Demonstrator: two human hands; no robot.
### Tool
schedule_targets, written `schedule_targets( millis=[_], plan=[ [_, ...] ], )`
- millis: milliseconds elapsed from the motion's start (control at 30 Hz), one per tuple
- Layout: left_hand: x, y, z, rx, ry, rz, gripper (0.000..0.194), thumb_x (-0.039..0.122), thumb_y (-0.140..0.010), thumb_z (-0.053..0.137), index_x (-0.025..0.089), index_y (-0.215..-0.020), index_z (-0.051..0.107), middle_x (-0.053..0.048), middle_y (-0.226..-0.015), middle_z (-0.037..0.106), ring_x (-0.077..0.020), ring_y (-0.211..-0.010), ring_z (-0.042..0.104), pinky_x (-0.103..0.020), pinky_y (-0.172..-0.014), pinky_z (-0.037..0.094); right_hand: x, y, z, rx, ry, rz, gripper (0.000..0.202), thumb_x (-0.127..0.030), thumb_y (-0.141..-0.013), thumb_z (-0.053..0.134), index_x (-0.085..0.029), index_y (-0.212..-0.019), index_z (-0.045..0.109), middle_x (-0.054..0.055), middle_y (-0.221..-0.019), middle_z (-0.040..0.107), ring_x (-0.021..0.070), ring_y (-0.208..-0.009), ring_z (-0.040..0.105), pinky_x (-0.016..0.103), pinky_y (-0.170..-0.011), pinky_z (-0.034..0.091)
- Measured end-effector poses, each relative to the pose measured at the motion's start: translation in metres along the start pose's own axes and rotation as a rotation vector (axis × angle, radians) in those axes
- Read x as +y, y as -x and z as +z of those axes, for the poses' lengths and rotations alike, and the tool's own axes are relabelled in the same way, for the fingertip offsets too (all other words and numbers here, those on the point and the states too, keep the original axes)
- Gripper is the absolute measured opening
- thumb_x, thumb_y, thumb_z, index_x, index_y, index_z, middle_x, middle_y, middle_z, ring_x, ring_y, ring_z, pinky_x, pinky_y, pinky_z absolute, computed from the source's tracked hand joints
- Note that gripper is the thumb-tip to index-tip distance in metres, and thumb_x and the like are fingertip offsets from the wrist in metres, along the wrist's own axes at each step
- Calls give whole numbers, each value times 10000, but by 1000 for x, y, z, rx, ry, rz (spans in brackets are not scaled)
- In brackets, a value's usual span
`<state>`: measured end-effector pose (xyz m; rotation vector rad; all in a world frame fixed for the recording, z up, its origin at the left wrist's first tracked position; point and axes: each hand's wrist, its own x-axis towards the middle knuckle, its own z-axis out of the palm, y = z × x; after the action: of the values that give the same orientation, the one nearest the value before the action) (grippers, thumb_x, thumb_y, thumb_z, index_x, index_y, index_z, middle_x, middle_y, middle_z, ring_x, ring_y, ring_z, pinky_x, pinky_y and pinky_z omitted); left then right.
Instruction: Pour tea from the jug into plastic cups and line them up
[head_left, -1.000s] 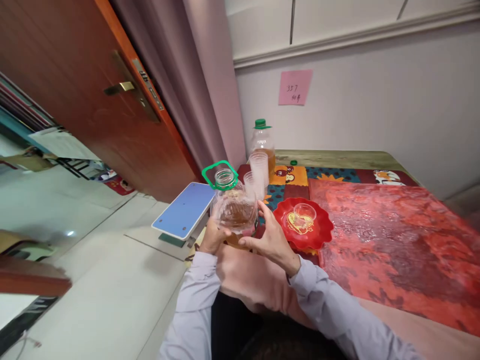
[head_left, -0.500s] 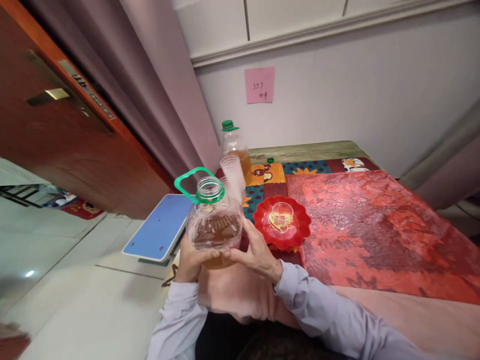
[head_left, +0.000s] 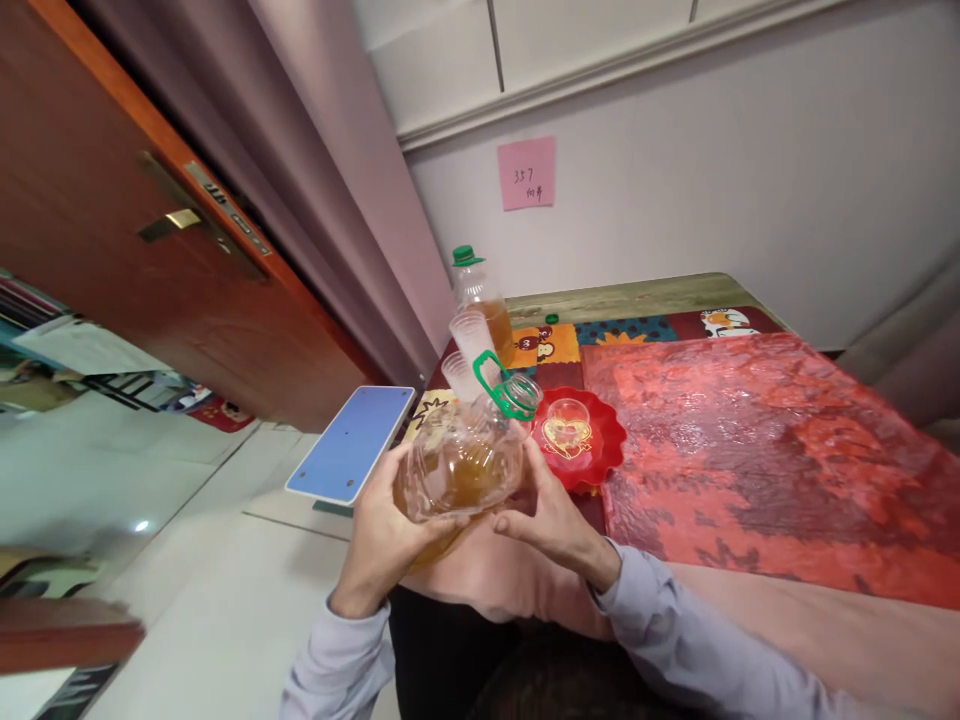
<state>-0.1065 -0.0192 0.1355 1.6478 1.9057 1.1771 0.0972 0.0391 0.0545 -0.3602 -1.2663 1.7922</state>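
Between my two hands is a clear plastic jug (head_left: pixel 465 465) of amber liquid, uncapped, with a green handle ring round its neck. It tilts so that its mouth points to the right. My left hand (head_left: pixel 386 535) is closed on the jug's left side, and my right hand (head_left: pixel 559 520) grips its right side near the shoulder. Just beyond the mouth, a small clear cup (head_left: pixel 568 420) stands on a red scalloped plate (head_left: pixel 611 455) with a gold heart print. Behind the jug are stacks of clear plastic cups (head_left: pixel 471 335), partly hidden by it.
A second jug (head_left: pixel 491 315) with a green cap stands at the back of the table. A loose green cap (head_left: pixel 552 318) lies near it. Red cloth (head_left: pixel 720 450) covers the table's right part. To the left are a blue stool (head_left: pixel 352 440) and a wooden door (head_left: pixel 150 250).
The jug has gone from nearly upright to tilted, its mouth swinging right towards the cup on the plate. Both hands kept their hold and turned with it. The camera view shifted slightly.
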Motion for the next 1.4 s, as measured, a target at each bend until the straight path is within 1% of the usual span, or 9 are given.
schedule_targets(
  millis=[133,200,300,467,567,767,1000,1233,1400],
  plan=[
    [-4,0,7,-32,-129,26,906,612,-547,967,214,-1290,634,-98,-1228,769,-336,-1109,760,-501,-1013,616,7,1,-9,49,58,-76,1200,-594,-814,884,-323,-1728,155,130,-1767,311,359,-1603,365,573,-1289,369],
    [-4,1,10,-34,-147,18,895,606,-553,965,211,-1285,636,-91,-1211,772,-326,-1091,765,-483,-995,626,10,1,-11,58,67,-62,1157,-607,-852,843,-319,-1731,148,119,-1785,270,339,-1627,316,567,-1320,306],
    [-4,-1,14,-34,-160,2,903,609,-552,964,206,-1291,638,-95,-1211,775,-324,-1088,766,-473,-991,628,15,2,-11,90,56,-24,1143,-633,-871,810,-315,-1733,131,120,-1795,238,331,-1626,323,574,-1319,302],
    [-4,-8,13,-80,-226,19,901,604,-554,963,222,-1308,650,-93,-1222,783,-327,-1077,770,-473,-986,627,20,3,-11,145,35,-45,1073,-626,-876,804,-325,-1714,205,115,-1752,351,325,-1609,362,588,-1323,284],
    [-9,-13,13,-126,-268,38,885,599,-581,952,228,-1328,657,-106,-1271,775,-339,-1125,760,-475,-1001,616,20,3,-12,134,28,-12,1012,-656,-890,770,-317,-1693,255,113,-1740,375,329,-1603,370,595,-1308,318],
    [-17,-19,16,-166,-296,32,981,625,-575,946,217,-1407,622,-141,-1340,747,-366,-1215,725,-498,-1021,595,23,4,-11,167,-19,78,988,-667,-915,725,-309,-1693,231,133,-1703,431,351,-1541,464,614,-1217,456],
    [-11,-21,21,-156,-361,10,855,615,-563,938,236,-1283,673,-110,-1262,773,-362,-1137,742,-513,-983,586,23,3,-12,188,-45,81,967,-650,-921,722,-317,-1695,246,124,-1668,487,353,-1493,521,608,-1174,506],
    [-10,-25,25,-185,-414,94,788,635,-604,916,260,-1256,682,-96,-1231,776,-351,-1102,746,-487,-948,579,26,2,-12,220,-16,57,910,-666,-960,656,-307,-1692,252,111,-1703,442,339,-1569,421,605,-1204,479],
    [-8,-26,22,-194,-441,90,785,641,-589,919,259,-1237,697,-100,-1225,784,-366,-1096,751,-479,-912,586,33,4,-14,156,-110,147,965,-678,-973,628,-369,-1716,97,108,-1754,347,350,-1536,471,567,-1049,612]
  ],
)
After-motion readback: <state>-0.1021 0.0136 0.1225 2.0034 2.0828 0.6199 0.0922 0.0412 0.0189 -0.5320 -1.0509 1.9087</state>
